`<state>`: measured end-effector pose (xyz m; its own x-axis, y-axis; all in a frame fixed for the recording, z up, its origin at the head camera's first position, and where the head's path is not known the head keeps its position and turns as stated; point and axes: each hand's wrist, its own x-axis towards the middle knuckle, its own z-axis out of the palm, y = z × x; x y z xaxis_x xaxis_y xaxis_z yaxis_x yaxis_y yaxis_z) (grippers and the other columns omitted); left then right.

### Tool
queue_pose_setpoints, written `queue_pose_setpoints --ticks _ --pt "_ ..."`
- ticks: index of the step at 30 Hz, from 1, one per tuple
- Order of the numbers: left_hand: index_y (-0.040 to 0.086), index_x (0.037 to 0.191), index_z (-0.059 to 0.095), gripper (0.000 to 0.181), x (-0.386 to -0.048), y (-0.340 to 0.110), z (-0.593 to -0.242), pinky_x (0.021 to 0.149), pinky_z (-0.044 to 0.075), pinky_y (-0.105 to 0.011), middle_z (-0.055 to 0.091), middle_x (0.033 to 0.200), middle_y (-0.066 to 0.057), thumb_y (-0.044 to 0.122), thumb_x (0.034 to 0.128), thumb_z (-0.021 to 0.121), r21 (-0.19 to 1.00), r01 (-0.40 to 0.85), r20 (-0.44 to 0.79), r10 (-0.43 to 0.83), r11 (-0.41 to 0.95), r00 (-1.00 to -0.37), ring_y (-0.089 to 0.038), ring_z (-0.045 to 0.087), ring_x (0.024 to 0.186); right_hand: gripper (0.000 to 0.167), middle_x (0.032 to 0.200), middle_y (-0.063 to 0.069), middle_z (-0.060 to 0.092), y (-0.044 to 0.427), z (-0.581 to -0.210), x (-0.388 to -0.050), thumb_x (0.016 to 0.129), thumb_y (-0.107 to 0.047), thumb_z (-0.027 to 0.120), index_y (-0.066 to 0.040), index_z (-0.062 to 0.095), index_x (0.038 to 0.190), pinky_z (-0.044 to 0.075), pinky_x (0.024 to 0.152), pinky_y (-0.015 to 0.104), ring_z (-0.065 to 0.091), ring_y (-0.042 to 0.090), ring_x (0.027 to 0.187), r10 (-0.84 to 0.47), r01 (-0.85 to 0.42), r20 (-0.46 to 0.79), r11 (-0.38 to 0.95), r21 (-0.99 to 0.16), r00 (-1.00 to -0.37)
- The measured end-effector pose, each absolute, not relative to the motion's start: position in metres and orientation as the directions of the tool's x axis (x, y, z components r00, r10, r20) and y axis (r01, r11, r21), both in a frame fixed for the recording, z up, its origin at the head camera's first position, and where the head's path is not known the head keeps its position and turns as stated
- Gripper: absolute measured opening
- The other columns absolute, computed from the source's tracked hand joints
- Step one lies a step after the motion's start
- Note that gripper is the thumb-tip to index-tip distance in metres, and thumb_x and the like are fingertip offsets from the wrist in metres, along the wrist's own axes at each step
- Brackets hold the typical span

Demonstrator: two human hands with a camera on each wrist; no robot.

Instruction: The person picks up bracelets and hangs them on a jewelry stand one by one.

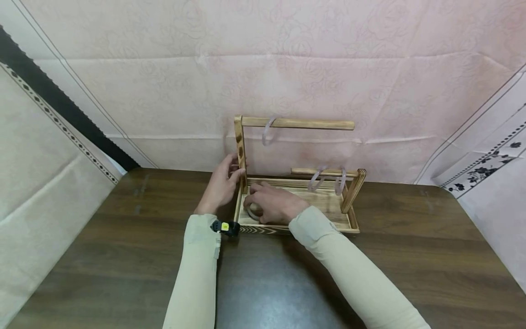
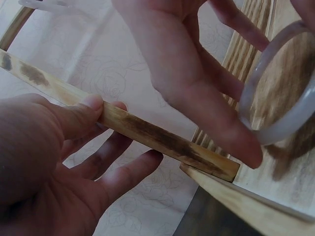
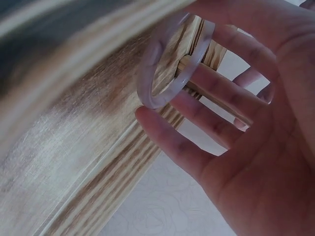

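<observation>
A wooden display stand has a shallow tray base [image 1: 320, 201], a tall left post [image 1: 240, 148] and a shorter right post [image 1: 353, 192]. My left hand [image 1: 222, 185] pinches the left post between thumb and fingers, plain in the left wrist view. Over the tray's left end, my right hand [image 1: 275, 203] holds a pale translucent bangle [image 3: 147, 73] by its edge. That bangle stands tilted close to the tray floor; the right hand partly hides it in the head view. One bangle [image 1: 266, 132] hangs on the upper bar [image 1: 312, 124].
Two more bangles, a left one [image 1: 314, 180] and a right one [image 1: 340, 183], hang on the lower bar [image 1: 302, 171]. The stand sits at the back of a dark wooden table [image 1: 123, 256], against a pink patterned cloth [image 1: 312, 82].
</observation>
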<state>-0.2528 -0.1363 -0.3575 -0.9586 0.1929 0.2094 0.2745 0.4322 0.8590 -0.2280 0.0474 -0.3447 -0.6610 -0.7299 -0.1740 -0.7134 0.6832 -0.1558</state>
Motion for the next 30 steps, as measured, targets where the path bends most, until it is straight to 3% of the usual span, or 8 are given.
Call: queue_pose_setpoints --ticks 11,19,30 --pt "0.008 0.144 0.047 0.037 -0.251 -0.136 -0.356 0.107 0.05 -0.048 0.064 0.137 -0.015 0.015 0.1076 0.05 0.859 0.266 0.2 0.191 0.438 -0.961 -0.03 0.058 0.129 0.051 0.128 0.002 0.057 0.052 -0.34 -0.223 0.081 -0.018 0.085 -0.024 0.069 0.129 0.053 0.096 0.039 0.053 0.025 0.117 -0.749 -0.73 -0.112 0.663 -0.168 -0.654" --pt "0.008 0.143 0.047 0.036 -0.253 -0.136 -0.357 0.108 0.05 -0.048 0.064 0.136 -0.015 0.016 0.1076 0.05 0.854 0.276 0.21 0.193 0.441 -0.958 -0.03 0.058 0.129 0.04 0.121 0.001 0.058 0.055 -0.336 -0.218 0.083 -0.016 0.081 -0.023 0.072 0.121 0.052 0.096 0.039 0.052 0.024 0.117 -0.764 -0.744 -0.04 0.638 -0.197 -0.644" --pt "0.007 0.142 0.048 0.035 -0.253 -0.136 -0.357 0.108 0.05 -0.047 0.064 0.135 -0.015 0.014 0.1072 0.051 0.852 0.284 0.22 0.192 0.441 -0.956 -0.03 0.059 0.128 0.05 0.125 0.001 0.059 0.058 -0.332 -0.217 0.077 -0.015 0.085 -0.021 0.071 0.124 0.047 0.106 0.038 0.055 0.021 0.117 -0.772 -0.758 -0.026 0.629 -0.176 -0.635"
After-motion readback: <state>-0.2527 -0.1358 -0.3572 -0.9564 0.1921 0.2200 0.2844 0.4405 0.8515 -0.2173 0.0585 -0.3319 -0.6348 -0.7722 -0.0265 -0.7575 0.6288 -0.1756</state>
